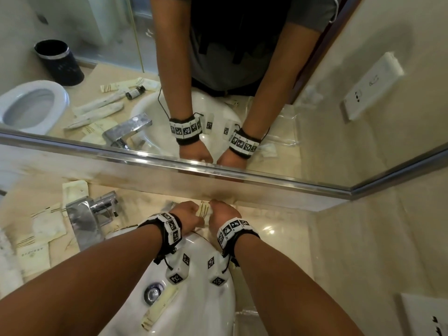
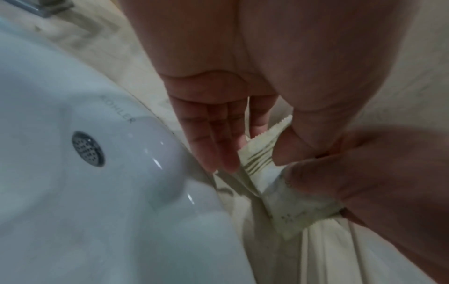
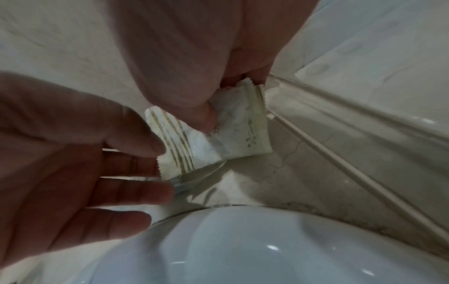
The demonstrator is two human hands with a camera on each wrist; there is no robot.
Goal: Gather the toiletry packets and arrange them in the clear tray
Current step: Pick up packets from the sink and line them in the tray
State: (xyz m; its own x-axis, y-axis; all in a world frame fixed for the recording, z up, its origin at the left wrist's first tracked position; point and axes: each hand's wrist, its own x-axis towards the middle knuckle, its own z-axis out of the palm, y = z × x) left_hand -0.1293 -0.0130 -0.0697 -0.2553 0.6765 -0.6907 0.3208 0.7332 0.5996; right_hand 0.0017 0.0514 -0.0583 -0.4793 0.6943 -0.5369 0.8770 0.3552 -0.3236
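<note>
A small cream packet (image 1: 203, 210) with gold stripes at one end is held over the counter behind the sink (image 1: 206, 304), close to the mirror. My left hand (image 1: 196, 211) pinches its striped end between thumb and fingers, plain in the left wrist view, where the left hand (image 2: 255, 153) meets the packet (image 2: 298, 207). My right hand (image 1: 213, 207) pinches the other end; in the right wrist view the right hand (image 3: 226, 100) has its thumb pressed on the packet (image 3: 243, 138). The clear tray (image 1: 288, 127) shows in the mirror's reflection, to the right of the sink.
Another long packet (image 1: 161, 309) lies in the basin beside the drain (image 1: 152, 292). Several more packets (image 1: 48, 224) lie on the counter left of the chrome tap (image 1: 89, 214). The mirror's metal edge (image 1: 218, 173) runs just beyond my hands. A wall socket (image 1: 426, 316) sits at lower right.
</note>
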